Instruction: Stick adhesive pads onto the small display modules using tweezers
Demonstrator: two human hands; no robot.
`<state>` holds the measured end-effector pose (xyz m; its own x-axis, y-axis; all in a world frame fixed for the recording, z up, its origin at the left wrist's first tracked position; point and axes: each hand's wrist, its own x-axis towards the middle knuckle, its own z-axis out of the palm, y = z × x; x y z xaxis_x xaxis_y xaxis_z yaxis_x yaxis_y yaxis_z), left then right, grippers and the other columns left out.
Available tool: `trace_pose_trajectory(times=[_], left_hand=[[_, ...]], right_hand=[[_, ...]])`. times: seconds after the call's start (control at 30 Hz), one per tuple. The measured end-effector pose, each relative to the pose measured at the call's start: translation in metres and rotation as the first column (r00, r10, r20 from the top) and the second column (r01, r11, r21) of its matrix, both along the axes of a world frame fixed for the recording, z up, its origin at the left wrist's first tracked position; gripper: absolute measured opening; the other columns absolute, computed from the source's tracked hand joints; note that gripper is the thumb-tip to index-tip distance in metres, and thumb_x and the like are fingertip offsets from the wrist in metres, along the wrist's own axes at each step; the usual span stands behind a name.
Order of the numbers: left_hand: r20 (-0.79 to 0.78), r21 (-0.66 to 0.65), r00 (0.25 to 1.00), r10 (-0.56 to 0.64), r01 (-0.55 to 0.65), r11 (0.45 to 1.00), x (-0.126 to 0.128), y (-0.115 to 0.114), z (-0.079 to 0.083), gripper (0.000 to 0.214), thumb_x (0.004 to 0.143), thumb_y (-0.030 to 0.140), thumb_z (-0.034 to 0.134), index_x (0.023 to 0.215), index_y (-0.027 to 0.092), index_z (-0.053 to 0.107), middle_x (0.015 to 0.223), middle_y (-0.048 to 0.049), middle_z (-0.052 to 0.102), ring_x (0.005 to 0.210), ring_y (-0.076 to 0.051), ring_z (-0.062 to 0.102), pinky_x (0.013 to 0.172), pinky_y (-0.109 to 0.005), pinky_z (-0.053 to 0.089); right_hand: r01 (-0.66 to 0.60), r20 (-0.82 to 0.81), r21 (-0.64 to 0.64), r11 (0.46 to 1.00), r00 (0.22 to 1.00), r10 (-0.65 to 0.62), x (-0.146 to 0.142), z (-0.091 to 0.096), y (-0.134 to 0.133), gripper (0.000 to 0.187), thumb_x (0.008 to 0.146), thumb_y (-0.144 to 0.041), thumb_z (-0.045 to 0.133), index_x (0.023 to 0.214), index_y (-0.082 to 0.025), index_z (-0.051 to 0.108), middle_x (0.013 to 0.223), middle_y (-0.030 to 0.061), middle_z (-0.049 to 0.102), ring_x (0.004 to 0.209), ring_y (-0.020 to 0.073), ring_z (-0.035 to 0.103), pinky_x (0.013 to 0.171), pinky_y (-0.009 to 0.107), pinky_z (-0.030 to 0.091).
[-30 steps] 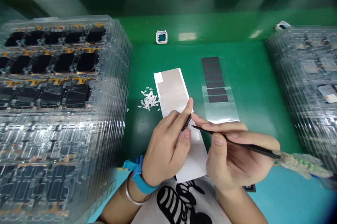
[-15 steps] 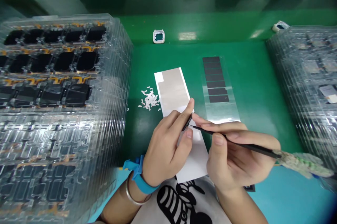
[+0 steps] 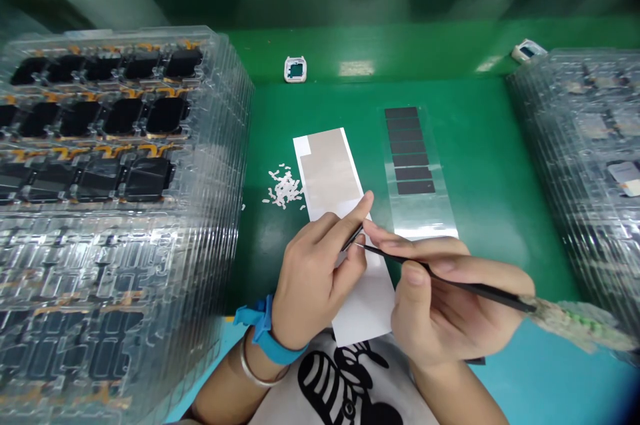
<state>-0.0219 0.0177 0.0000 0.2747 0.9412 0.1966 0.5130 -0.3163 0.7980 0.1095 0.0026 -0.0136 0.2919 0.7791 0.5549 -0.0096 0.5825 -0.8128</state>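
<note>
My left hand (image 3: 313, 272), with a blue wrist strap, pinches a small thin dark part (image 3: 352, 237) between thumb and fingers; most of it is hidden. My right hand (image 3: 450, 312) grips black tweezers (image 3: 483, 289), wrapped in a pale covering at the far end. The tweezers' tip is close to the dark part, near my left thumb; whether it touches cannot be made out. Beneath both hands lies a long white sheet (image 3: 327, 175) with a beige upper area. A heap of tiny white pieces (image 3: 286, 190) is on the green table left of it.
Clear trays (image 3: 235, 145) of black screens with orange flex strips are stacked high at left. Another tray stack (image 3: 550, 138) stands at right. A clear film (image 3: 440, 205) carries several black strips (image 3: 406, 145). White frames (image 3: 295, 70) sit at the back.
The tweezers' tip and the dark part have shifted slightly downward. My left index finger and thumb have moved a little. Both hands keep their hold.
</note>
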Motion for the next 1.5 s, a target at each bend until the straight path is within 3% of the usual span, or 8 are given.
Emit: trace_pose_trajectory(times=[0.83,1.0,1.13,1.27,1.37,1.43,1.47,1.5], left_hand=[[-0.055,-0.004,0.998,0.000,0.000,1.000,0.000,0.001,0.001,0.046,0.105,0.022,0.039,0.150,0.019,0.050,0.077,-0.0006,0.059,0.072,-0.016,0.058,0.064,-0.027,0.047],[0.043,-0.058,0.999,-0.011,0.014,0.998,-0.005,-0.005,0.000,0.048,0.107,0.026,0.040,0.155,0.023,0.043,0.115,-0.0096,0.071,0.090,-0.020,0.066,0.081,-0.031,0.055],[0.205,-0.209,0.977,0.062,-0.018,0.978,-0.008,-0.009,-0.004,0.051,0.108,0.034,0.040,0.159,0.029,0.034,0.108,-0.0051,0.070,0.084,-0.018,0.067,0.070,-0.026,0.056],[0.321,-0.263,0.947,0.010,0.079,0.962,-0.001,-0.009,-0.002,0.049,0.108,0.041,0.041,0.156,0.033,0.040,0.093,-0.0027,0.069,0.075,-0.018,0.066,0.065,-0.027,0.056],[0.401,-0.200,0.910,-0.103,0.197,0.960,0.005,-0.013,-0.001,0.057,0.108,0.046,0.036,0.162,0.036,0.021,0.075,0.0007,0.065,0.051,-0.015,0.056,0.051,-0.028,0.052],[0.387,-0.140,0.901,-0.199,0.270,0.953,0.002,-0.021,0.002,0.065,0.106,0.052,0.038,0.164,0.037,0.012,0.074,-0.0001,0.066,0.049,-0.016,0.056,0.050,-0.032,0.053],[0.352,-0.128,0.906,-0.236,0.297,0.946,-0.002,-0.026,0.004,0.066,0.104,0.054,0.042,0.163,0.037,0.017,0.079,-0.0021,0.068,0.054,-0.019,0.061,0.052,-0.035,0.056],[0.303,-0.127,0.916,-0.262,0.311,0.942,-0.007,-0.032,0.006,0.062,0.102,0.054,0.048,0.159,0.038,0.028,0.088,-0.0045,0.071,0.064,-0.022,0.066,0.057,-0.038,0.059]], right_hand=[[0.015,0.011,-0.017,1.000,1.000,-0.014,-0.002,0.001,0.003,0.034,0.088,0.004,0.059,0.112,-0.020,0.057,0.096,0.0048,0.074,0.093,0.0212,0.076,0.084,0.045,0.069],[-0.002,-0.113,0.034,0.999,0.994,0.006,0.003,0.006,0.009,0.023,0.098,-0.007,0.050,0.114,-0.022,0.055,0.099,0.0039,0.068,0.091,0.0180,0.072,0.086,0.046,0.065],[-0.006,0.152,-0.117,0.993,0.988,0.023,0.020,0.013,0.012,0.017,0.098,-0.015,0.049,0.106,-0.022,0.063,0.091,0.0029,0.059,0.084,0.0149,0.064,0.069,0.030,0.057],[-0.140,0.336,-0.269,0.953,0.914,0.229,0.027,0.023,0.005,0.009,0.085,-0.022,0.070,0.088,-0.018,0.064,0.082,-0.0011,0.058,0.056,0.0058,0.047,0.045,0.017,0.037],[-0.107,0.349,-0.287,0.952,0.914,0.208,0.052,0.038,0.010,0.014,0.088,-0.023,0.069,0.079,-0.017,0.061,0.071,-0.0037,0.061,0.047,0.0026,0.043,0.042,0.015,0.036],[0.066,0.409,-0.269,0.961,0.911,0.052,0.097,0.053,0.025,0.009,0.088,-0.023,0.070,0.083,-0.016,0.067,0.076,-0.0011,0.072,0.058,0.0059,0.062,0.052,0.015,0.049],[0.190,0.475,-0.245,0.951,0.879,-0.053,0.128,0.062,0.035,0.008,0.085,-0.023,0.073,0.082,-0.016,0.070,0.077,-0.0009,0.075,0.067,0.0081,0.068,0.058,0.015,0.052],[0.367,0.540,-0.243,0.898,0.820,-0.189,0.163,0.071,0.046,0.012,0.081,-0.026,0.074,0.079,-0.015,0.071,0.075,-0.0026,0.075,0.069,0.0081,0.070,0.060,0.014,0.051]])
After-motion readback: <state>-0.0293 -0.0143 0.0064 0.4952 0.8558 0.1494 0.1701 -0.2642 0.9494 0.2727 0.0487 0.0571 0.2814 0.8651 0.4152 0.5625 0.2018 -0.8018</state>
